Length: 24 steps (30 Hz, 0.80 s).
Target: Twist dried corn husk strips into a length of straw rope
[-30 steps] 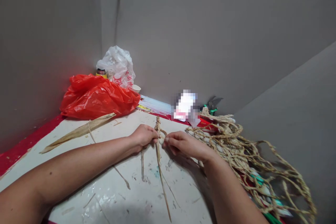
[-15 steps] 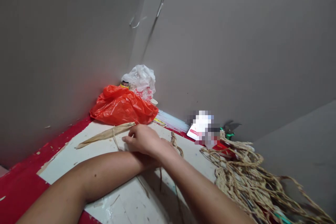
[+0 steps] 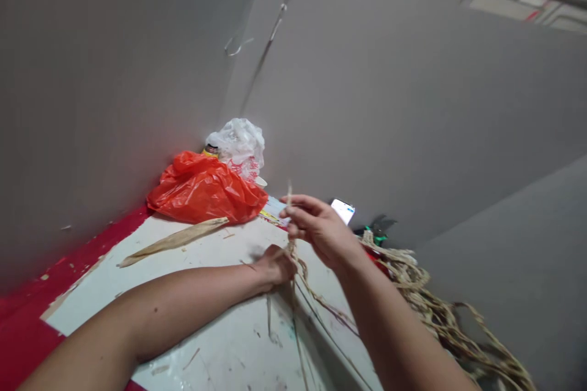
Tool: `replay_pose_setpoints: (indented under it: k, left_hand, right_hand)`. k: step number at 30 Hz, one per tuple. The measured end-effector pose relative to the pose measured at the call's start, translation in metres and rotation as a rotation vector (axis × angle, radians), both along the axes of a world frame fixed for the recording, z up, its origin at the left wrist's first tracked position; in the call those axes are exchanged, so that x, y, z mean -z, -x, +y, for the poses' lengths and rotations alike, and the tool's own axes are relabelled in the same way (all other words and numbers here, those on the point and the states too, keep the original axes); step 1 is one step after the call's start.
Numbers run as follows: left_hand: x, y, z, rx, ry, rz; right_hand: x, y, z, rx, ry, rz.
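My left hand (image 3: 277,265) rests low over the white board (image 3: 229,293), its fingers closed on a braided straw cord (image 3: 298,269). Thin loose strands trail from there toward the near side. Just above it, my right hand (image 3: 318,227) pinches a thin straw strand (image 3: 289,195) between thumb and fingers, its tip sticking up. Part of the cord is hidden behind the left fingers. To the left, apart from both hands, a dry husk leaf (image 3: 174,242) lies on the board.
Behind the leaf sit a red plastic bag (image 3: 206,189) and a white plastic bag (image 3: 243,140) against the grey wall. A lit phone (image 3: 343,212), green-handled cutters (image 3: 380,235) and a pile of straw cord (image 3: 440,311) lie along the right.
My right hand has moved right and up from beside the husk leaf, bringing a thin strand with it. The left hand, earlier hidden under the right arm, now shows. The view has shifted slightly.
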State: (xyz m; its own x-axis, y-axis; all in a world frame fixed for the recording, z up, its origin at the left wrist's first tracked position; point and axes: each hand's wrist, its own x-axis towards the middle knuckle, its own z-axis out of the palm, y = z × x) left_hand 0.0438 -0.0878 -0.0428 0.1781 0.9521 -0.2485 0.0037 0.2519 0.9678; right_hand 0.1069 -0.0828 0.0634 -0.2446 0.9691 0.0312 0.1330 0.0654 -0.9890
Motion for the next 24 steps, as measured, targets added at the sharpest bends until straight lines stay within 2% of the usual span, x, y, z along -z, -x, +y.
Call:
replay_pose_setpoints:
  k: [2,4,7,9,12,17,20,24]
  left_hand:
    - [0.006,-0.004,0.001,0.071,0.021,0.036]
    - [0.009,-0.004,0.003,0.113,0.031,0.062]
    - [0.010,-0.001,0.007,0.151,0.028,0.081]
    - [0.010,0.000,0.009,0.170,0.035,0.076]
    - [0.011,0.001,0.011,0.189,0.054,0.044]
    - [0.011,0.002,0.015,0.212,0.086,0.004]
    - [0.008,0.004,0.015,0.238,0.110,-0.021]
    - [0.006,0.005,0.015,0.260,0.125,-0.025]
  right_hand:
    - [-0.010,-0.043,-0.008,0.139,-0.015,0.001]
    - [-0.008,-0.081,-0.018,0.229,-0.010,-0.004]
    - [0.008,-0.122,-0.033,0.277,0.058,-0.031]
    - [0.023,-0.137,-0.041,0.269,0.135,-0.063]
    - [0.046,-0.144,-0.049,0.226,0.231,-0.071]
    - [0.077,-0.127,-0.045,0.205,0.250,-0.080]
    - [0.088,-0.114,-0.037,0.201,0.195,-0.121]
    - [0.093,-0.104,-0.031,0.183,0.213,-0.108]
